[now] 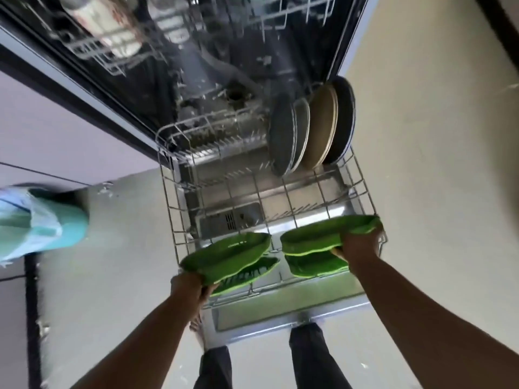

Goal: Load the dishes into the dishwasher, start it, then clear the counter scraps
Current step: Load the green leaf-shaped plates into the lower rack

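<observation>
hands over the pulled-out lower rack (362,189) of the open dishwasher (196,80). left hand (187,286) grips the near end of a green leaf dish (227,255), fingers curled under its rim, above a second green dish (247,276) lying in the rack. right hand (359,244) grips the edge of another green dish (323,233), held just above a fourth (314,265) resting on the rack. four round plates (309,127) stand on edge at the rack's far right. upper rack (112,46) holds blurred glassware. teal bin (42,223) stands on the floor to the left.
</observation>
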The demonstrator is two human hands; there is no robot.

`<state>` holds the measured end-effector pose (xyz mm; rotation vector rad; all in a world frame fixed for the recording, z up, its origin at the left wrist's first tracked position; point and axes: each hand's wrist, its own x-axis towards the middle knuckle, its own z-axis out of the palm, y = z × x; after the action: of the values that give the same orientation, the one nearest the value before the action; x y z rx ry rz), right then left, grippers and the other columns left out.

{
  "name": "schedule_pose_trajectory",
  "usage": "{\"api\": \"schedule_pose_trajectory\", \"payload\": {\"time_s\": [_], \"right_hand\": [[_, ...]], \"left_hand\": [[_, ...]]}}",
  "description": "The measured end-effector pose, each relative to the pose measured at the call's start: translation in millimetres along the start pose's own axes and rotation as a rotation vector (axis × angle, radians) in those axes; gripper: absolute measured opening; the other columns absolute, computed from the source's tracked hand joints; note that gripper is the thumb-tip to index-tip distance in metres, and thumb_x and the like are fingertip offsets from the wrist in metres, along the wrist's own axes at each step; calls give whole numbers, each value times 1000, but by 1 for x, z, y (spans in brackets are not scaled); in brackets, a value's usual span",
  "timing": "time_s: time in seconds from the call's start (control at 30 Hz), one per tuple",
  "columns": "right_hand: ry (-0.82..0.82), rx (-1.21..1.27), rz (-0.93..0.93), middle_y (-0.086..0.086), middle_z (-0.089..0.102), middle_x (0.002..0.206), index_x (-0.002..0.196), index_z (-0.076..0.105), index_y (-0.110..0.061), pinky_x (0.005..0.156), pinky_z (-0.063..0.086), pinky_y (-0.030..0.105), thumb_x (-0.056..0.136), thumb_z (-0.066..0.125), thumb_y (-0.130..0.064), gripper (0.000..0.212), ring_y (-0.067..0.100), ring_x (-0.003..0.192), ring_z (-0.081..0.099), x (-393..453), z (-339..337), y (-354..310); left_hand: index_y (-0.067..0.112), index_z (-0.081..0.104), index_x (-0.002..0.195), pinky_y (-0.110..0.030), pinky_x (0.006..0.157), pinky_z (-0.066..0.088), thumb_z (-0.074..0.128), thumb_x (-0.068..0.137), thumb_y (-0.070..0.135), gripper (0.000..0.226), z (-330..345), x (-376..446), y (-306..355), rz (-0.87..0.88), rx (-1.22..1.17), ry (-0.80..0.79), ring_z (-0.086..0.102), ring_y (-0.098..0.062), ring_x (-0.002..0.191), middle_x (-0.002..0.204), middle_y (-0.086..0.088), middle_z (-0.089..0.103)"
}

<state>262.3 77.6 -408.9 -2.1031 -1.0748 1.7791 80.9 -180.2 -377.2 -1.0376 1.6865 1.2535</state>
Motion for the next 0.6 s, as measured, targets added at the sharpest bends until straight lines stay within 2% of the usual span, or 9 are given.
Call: {"api": "schedule_pose_trajectory", "payload": {"time_s": [0.07, 0.17, 0.23, 0.33, 0.4, 0.43, 0.5, 0.53, 0.6], "right_hand": [[-12, -7, 8, 13, 54, 125, 144, 25, -26, 60, 57, 36, 82, 59, -6, 74, 28, 87, 67, 9, 5, 6], [0, 5, 20, 13, 53, 126, 144, 24, -28, 64, 57, 39, 84, 57, -3, 73, 29, 89, 67, 20, 10, 13], [3, -18, 11, 14, 52, 124, 144, 22, -28, 65, 58, 40, 85, 55, 0, 73, 30, 91, 65, 27, 16, 15], [59, 22, 69, 7, 48, 98, 139, 24, -33, 73, 58, 47, 87, 49, 9, 72, 28, 88, 58, 36, 24, 15], [62, -26, 58, 5, 48, 94, 133, 29, -28, 80, 57, 45, 89, 49, 7, 60, 24, 86, 58, 35, 28, 15], [47, -54, 46, 6, 51, 99, 132, 31, -26, 79, 57, 42, 89, 50, 3, 55, 23, 85, 59, 34, 28, 14], [35, -115, 30, 9, 53, 113, 139, 28, -22, 71, 58, 39, 86, 54, -4, 62, 22, 82, 63, 40, 29, 18], [35, -111, 46, 7, 53, 111, 140, 28, -21, 71, 59, 40, 86, 55, -6, 62, 21, 81, 62, 36, 32, 15], [122, -225, 119, 2, 53, 92, 127, 41, -20, 87, 51, 41, 93, 55, -19, 37, 20, 84, 57, 44, 32, 18]], "left_hand": [[5, 50, 87, -11, 38, 43, 38, 98, -8, 22, 5, 23, 1, 27, 35, 45, 63, -7, 47, 83, -7, 52], [1, 51, 119, -15, 28, 38, 39, 100, 1, 22, 4, 47, -10, 43, 172, 165, 59, -21, 40, 95, -20, 56], [2, 52, 117, -14, 28, 38, 43, 98, -1, 21, 7, 56, -11, 56, 237, 162, 58, -20, 38, 85, -17, 56], [6, 55, 111, -15, 31, 40, 47, 95, -3, 20, 8, 63, -8, 33, 236, 198, 58, -21, 52, 76, -12, 53], [1, 56, 114, -16, 35, 40, 48, 95, -1, 21, 9, 69, -5, 69, 296, 218, 54, -17, 50, 74, -11, 53], [1, 56, 117, -20, 39, 43, 49, 94, 0, 24, 8, 74, -4, 94, 334, 233, 55, -17, 51, 76, -11, 55], [2, 53, 122, -27, 50, 47, 49, 93, 2, 30, 9, 78, -2, 131, 393, 272, 56, -19, 59, 82, -9, 57], [2, 50, 125, -29, 54, 48, 47, 94, 3, 31, 10, 78, -1, 138, 422, 278, 55, -19, 63, 84, -9, 56], [2, 42, 129, -33, 61, 48, 44, 95, 5, 34, 13, 77, -4, 131, 492, 272, 53, -21, 71, 95, -11, 53]]}}
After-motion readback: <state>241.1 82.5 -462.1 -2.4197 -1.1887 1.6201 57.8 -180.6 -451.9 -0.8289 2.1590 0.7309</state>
